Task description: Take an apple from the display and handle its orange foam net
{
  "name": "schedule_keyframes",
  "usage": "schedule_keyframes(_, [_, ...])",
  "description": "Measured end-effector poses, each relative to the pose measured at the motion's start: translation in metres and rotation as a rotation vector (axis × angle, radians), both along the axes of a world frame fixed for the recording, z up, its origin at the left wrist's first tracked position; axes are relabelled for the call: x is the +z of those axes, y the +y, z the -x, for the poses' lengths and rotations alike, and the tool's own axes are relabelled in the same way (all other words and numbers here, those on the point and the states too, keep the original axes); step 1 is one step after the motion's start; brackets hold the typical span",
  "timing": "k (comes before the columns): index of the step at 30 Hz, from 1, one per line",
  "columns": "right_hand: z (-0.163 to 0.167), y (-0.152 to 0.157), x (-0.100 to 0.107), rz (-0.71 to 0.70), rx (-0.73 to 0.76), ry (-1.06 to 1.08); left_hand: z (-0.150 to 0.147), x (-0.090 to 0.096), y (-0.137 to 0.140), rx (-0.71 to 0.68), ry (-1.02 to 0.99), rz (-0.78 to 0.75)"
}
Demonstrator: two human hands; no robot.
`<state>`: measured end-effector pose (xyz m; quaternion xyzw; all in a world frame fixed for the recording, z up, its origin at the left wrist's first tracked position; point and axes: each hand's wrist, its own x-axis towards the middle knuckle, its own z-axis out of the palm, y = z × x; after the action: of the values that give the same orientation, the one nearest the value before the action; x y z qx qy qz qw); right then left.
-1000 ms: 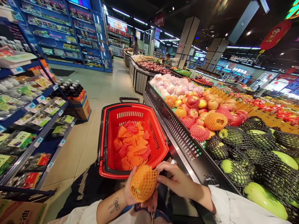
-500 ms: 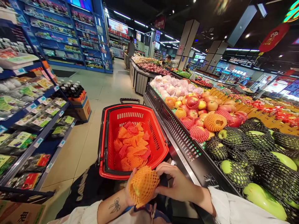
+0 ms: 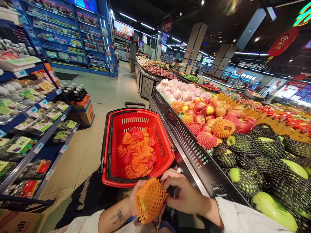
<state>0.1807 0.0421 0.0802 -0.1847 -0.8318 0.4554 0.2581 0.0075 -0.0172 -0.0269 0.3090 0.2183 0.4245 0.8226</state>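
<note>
Low in front of me, my left hand (image 3: 135, 198) is wrapped around a fruit in an orange foam net (image 3: 150, 201). Pale yellow skin shows through the mesh; the kind of fruit is not clear. On its right side, my right hand (image 3: 181, 191) has thumb and forefinger closed on the edge of the foam net. Just beyond both hands stands a red shopping basket (image 3: 167, 161) with black handles. A heap of loose orange and pink foam nets (image 3: 139, 150) lies on its bottom.
To the right runs a black produce crate (image 3: 187, 137) with apples (image 3: 220, 108), some in foam nets, and green fruits in black netting (image 3: 245, 181). Packaged goods fill a shelf rack (image 3: 36, 142) at left. Bottles stand on a carton (image 3: 86, 113). A person (image 3: 132, 53) stands farther off.
The netted fruit has dropped slightly and tilted in my left hand. My right fingers stay at its right edge, where the net looks a little more stretched.
</note>
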Motion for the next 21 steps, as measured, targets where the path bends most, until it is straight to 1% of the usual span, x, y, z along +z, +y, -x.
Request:
schedule_keyframes(2, [0.001, 0.001, 0.0, -0.028, -0.071, -0.024, 0.006, -0.011, 0.0, -0.035, -0.163, 0.079])
schedule_keyframes(3, [0.001, 0.003, -0.001, -0.048, -0.126, -0.049, 0.011, -0.015, 0.002, -0.031, -0.223, 0.12])
schedule_keyframes(4, [0.001, 0.004, -0.002, -0.075, -0.187, -0.081, 0.017, -0.015, 0.006, -0.001, -0.218, 0.124])
schedule_keyframes(5, [0.001, 0.006, -0.003, -0.11, -0.247, -0.114, 0.025, -0.01, 0.011, 0.036, -0.174, 0.107])
schedule_keyframes(6, [0.001, 0.008, -0.005, -0.151, -0.301, -0.146, 0.032, 0.0, 0.018, 0.063, -0.104, 0.071])
schedule_keyframes(7, [0.0, 0.009, -0.008, -0.199, -0.346, -0.179, 0.04, 0.014, 0.027, 0.094, -0.016, 0.016])
schedule_keyframes(9, [-0.001, 0.009, -0.012, -0.296, -0.392, -0.263, 0.054, 0.055, 0.049, 0.148, 0.193, -0.116])
schedule_keyframes(10, [-0.002, 0.009, -0.014, -0.339, -0.389, -0.32, 0.058, 0.078, 0.063, 0.213, 0.298, -0.174])
schedule_keyframes(12, [-0.004, 0.008, -0.017, -0.437, -0.327, -0.461, 0.064, 0.123, 0.095, 0.367, 0.471, -0.357])
schedule_keyframes(13, [-0.005, 0.007, -0.018, -0.505, -0.27, -0.53, 0.064, 0.141, 0.114, 0.437, 0.538, -0.448])
schedule_keyframes(14, [-0.005, 0.008, -0.019, -0.591, -0.198, -0.589, 0.063, 0.156, 0.135, 0.508, 0.566, -0.541])
schedule_keyframes(15, [-0.006, 0.009, -0.02, -0.692, -0.116, -0.636, 0.06, 0.165, 0.157, 0.579, 0.571, -0.62])
schedule_keyframes(16, [-0.007, 0.011, -0.021, -0.796, -0.024, -0.67, 0.057, 0.171, 0.18, 0.643, 0.575, -0.679])
schedule_keyframes(18, [-0.01, 0.016, -0.024, -0.945, 0.157, -0.727, 0.05, 0.171, 0.226, 0.761, 0.621, -0.77])
schedule_keyframes(20, [-0.012, 0.023, -0.027, -0.987, 0.278, -0.795, 0.041, 0.163, 0.268, 0.843, 0.73, -0.847])
schedule_keyframes(21, [-0.014, 0.027, -0.028, -0.985, 0.303, -0.829, 0.035, 0.158, 0.285, 0.892, 0.816, -0.89])
